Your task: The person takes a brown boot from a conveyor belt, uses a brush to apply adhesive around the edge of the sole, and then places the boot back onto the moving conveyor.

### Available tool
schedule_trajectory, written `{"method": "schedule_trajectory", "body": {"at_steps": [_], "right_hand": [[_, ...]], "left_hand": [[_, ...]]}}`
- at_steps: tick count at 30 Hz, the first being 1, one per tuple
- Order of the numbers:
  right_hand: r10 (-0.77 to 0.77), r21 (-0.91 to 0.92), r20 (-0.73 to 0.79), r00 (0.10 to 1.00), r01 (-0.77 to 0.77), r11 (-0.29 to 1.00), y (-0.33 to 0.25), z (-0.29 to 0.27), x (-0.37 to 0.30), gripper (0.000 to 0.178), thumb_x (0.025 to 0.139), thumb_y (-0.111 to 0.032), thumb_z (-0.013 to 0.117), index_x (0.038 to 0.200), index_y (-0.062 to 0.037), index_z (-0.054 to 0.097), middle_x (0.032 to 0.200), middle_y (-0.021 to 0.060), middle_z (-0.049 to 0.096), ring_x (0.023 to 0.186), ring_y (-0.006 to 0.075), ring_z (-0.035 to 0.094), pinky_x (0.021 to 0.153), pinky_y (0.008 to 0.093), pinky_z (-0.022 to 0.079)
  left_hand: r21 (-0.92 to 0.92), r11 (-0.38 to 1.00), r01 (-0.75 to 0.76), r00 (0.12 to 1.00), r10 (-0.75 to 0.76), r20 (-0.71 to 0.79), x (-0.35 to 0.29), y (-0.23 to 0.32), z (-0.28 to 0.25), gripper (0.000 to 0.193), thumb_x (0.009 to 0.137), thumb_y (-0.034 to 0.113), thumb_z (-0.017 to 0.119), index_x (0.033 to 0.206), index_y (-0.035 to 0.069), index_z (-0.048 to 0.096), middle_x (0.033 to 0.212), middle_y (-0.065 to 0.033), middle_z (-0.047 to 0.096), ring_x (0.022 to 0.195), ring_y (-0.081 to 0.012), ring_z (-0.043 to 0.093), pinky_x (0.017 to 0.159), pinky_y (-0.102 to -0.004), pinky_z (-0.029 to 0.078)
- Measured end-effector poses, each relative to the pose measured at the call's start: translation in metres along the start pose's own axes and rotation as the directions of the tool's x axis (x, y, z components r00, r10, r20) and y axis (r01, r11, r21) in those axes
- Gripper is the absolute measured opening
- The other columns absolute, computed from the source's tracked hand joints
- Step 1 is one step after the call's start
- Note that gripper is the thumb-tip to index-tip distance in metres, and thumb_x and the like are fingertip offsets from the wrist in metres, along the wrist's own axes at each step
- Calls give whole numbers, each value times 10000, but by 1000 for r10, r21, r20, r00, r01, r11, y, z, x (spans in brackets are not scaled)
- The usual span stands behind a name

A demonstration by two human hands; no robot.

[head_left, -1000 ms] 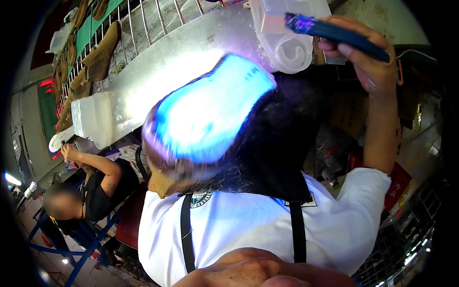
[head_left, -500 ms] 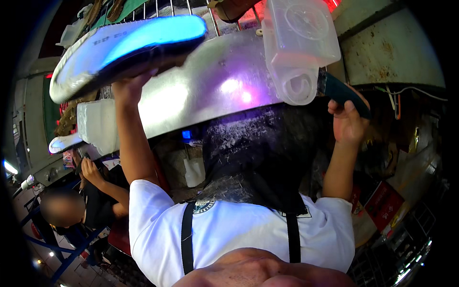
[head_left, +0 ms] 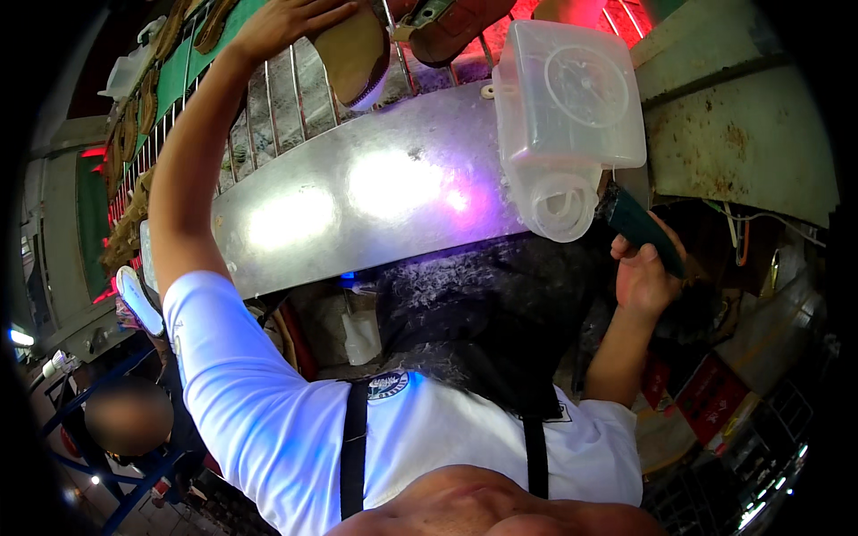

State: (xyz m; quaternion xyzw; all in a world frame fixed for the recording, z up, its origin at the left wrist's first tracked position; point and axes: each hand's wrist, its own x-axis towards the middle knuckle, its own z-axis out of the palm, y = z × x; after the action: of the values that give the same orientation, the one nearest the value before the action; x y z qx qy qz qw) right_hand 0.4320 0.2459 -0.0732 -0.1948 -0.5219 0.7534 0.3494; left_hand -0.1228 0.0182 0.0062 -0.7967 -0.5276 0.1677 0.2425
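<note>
The left hand (head_left: 293,25) touches a shoe (head_left: 353,55) past the bench's (head_left: 295,259) far edge; I can't tell if it grips. The right hand (head_left: 648,275) holds a tool (head_left: 636,223) by the near right corner.

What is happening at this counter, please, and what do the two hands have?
A person's left hand is on a tan shoe over the metal bars; whether it grips is unclear. The right hand holds a dark brush, its tip close to the plastic container on the counter. A brown shoe lies on the bars. Another person is at the left.
</note>
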Motion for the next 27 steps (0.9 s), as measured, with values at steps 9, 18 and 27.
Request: {"method": "schedule_trajectory", "body": {"at_steps": [9, 18, 27], "right_hand": [[-63, 24, 7, 998, 63, 998, 7, 1, -10, 490, 918, -153, 702, 1282, 153, 580, 928, 242, 719, 759, 283, 727, 632, 351, 625], [130, -102, 120, 984, -118, 988, -3, 5, -11, 470, 962, -92, 672, 1321, 176, 526, 946, 239, 720, 753, 267, 740, 653, 355, 640], [45, -584, 461, 887, 265, 768, -26, 28, 14, 294, 851, 2, 775, 1132, 38, 701, 1244, 186, 676, 1083, 273, 679, 893, 370, 553]], "left_hand": [[190, 979, -72, 993, 87, -74, 46, 5, 86, 496, 822, 199, 606, 1317, 167, 610, 1246, 9, 657, 1234, -214, 578, 1160, -436, 416], [-153, 765, 625, 774, -634, -9, 24, 110, 52, 602, 836, 58, 594, 1435, 104, 554, 1610, -98, 425, 1537, -341, 288, 1268, -477, 242], [-694, 70, 717, 93, -996, -5, 10, 285, 5, 336, 814, -75, 549, 1092, 45, 695, 1133, -138, 684, 957, -289, 661, 848, -378, 548]]}}
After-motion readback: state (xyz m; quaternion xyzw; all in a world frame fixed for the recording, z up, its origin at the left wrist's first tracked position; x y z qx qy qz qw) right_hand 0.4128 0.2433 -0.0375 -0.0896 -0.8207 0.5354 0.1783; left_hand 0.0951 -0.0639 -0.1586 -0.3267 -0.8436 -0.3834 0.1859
